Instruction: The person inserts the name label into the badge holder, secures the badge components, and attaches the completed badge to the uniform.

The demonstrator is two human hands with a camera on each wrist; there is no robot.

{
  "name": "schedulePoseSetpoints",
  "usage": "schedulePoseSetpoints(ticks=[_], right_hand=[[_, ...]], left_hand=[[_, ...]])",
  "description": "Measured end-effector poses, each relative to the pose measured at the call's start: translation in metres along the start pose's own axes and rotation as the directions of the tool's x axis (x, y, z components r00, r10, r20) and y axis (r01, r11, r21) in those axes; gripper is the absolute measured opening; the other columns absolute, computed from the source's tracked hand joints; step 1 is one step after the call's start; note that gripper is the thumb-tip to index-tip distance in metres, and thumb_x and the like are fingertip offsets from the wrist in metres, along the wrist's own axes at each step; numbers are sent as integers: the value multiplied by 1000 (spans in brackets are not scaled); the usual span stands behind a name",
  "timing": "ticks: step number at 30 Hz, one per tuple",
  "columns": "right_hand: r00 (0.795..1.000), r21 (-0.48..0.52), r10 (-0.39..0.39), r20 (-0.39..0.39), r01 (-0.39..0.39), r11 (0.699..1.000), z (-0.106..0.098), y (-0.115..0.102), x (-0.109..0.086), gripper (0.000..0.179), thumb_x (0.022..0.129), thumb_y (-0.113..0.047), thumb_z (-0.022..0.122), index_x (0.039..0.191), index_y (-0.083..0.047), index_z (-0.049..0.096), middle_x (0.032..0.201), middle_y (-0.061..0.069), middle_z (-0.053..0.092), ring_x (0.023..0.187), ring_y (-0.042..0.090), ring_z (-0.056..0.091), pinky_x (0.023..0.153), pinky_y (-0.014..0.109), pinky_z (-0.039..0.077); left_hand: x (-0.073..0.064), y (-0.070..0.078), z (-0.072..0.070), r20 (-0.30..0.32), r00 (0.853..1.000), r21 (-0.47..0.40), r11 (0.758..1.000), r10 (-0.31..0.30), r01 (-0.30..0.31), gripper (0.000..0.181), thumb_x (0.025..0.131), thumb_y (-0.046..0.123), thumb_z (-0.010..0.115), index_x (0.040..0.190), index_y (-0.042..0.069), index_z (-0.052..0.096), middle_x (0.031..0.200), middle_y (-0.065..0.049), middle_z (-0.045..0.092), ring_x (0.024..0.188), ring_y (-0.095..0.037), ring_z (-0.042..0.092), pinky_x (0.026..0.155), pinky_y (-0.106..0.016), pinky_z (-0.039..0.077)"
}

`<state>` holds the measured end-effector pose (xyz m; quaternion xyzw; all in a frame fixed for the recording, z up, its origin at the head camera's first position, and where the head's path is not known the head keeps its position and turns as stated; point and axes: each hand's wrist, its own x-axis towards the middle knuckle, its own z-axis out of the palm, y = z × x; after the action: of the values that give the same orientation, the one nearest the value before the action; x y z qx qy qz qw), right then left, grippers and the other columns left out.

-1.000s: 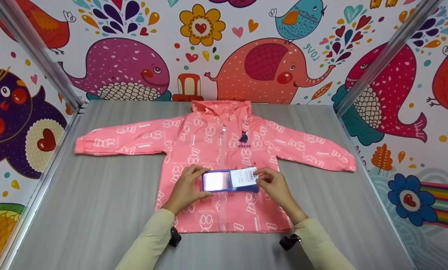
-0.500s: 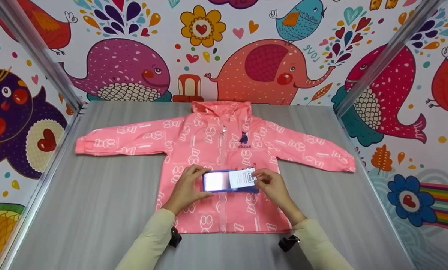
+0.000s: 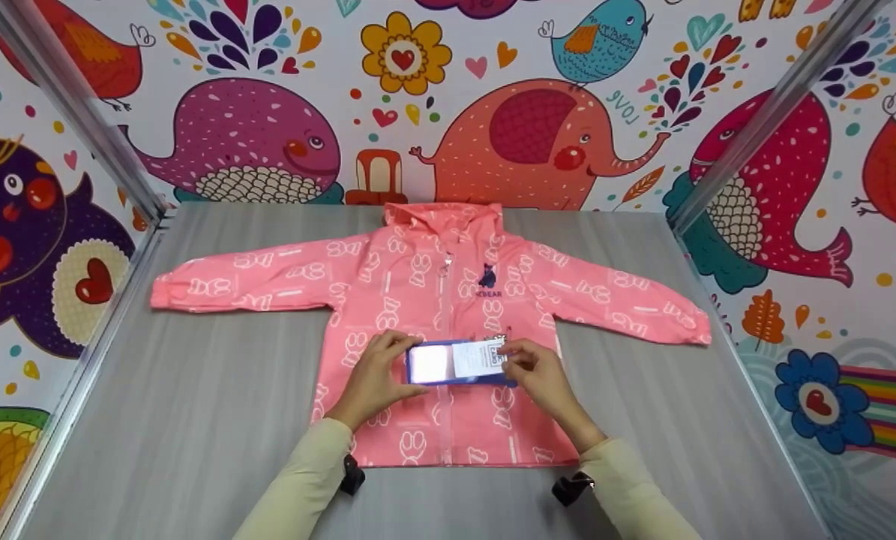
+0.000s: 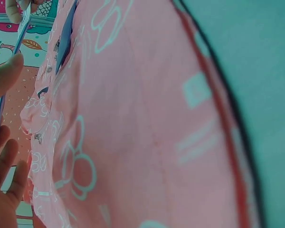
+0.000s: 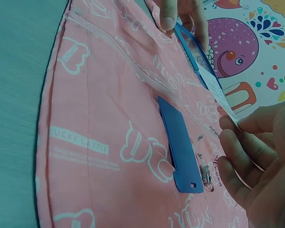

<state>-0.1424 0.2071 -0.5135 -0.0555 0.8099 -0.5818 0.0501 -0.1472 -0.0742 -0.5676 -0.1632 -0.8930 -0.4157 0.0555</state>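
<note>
My left hand (image 3: 373, 386) holds a blue-rimmed card holder (image 3: 429, 363) by its left end, thumb and fingers on opposite edges. Light glares off its face. Between the fingertips of my right hand (image 3: 549, 379) is the outer end of a white printed card (image 3: 477, 358), whose other end overlaps the holder's open side. Both pieces are held above a pink hooded jacket (image 3: 388, 300). On the jacket below, the right wrist view shows a flat blue slotted plate (image 5: 180, 147) with a small metal clip (image 5: 206, 176) beside it.
The jacket lies face up on a grey wood-grain table (image 3: 215, 390), sleeves spread to both sides and hood toward the back. Cartoon-printed walls (image 3: 388, 127) enclose the back and sides, with metal frame posts (image 3: 762, 120) at the corners.
My right hand has moved slightly left, bringing the white card farther over the holder. My left hand and the holder stay almost where they were.
</note>
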Motion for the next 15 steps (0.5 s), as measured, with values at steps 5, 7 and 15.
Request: schedulePoseSetpoints(ticks=[5,7,15], right_hand=[[1000,2,-11,7,11,1000,2,1,1,23,83,12,62,105,9,67,85,33,68,66,12,64,66,26,57],[1000,-1,-10,7,10,1000,3,0,0,23,83,12,62,105,9,67,85,32,69,66,12,64,66,26,57],[1000,-24,-20,16,20,1000,6,-3,0,22,85,10,63,106,8,67,85,32,69,66,9,62,66,19,53]], left_hand=[[0,1,0,10,1000,-10,1000,-11,11,77,63,31,94,132,15,63,122,1,59,115,-17,53,101,-40,52],[0,2,0,18,1000,-18,1000,-21,22,78,63,31,93,133,16,62,123,1,58,115,-17,52,101,-40,52],[0,3,0,23,999,-32,999,-31,32,77,64,29,93,133,16,62,123,1,58,116,-17,52,103,-41,51]])
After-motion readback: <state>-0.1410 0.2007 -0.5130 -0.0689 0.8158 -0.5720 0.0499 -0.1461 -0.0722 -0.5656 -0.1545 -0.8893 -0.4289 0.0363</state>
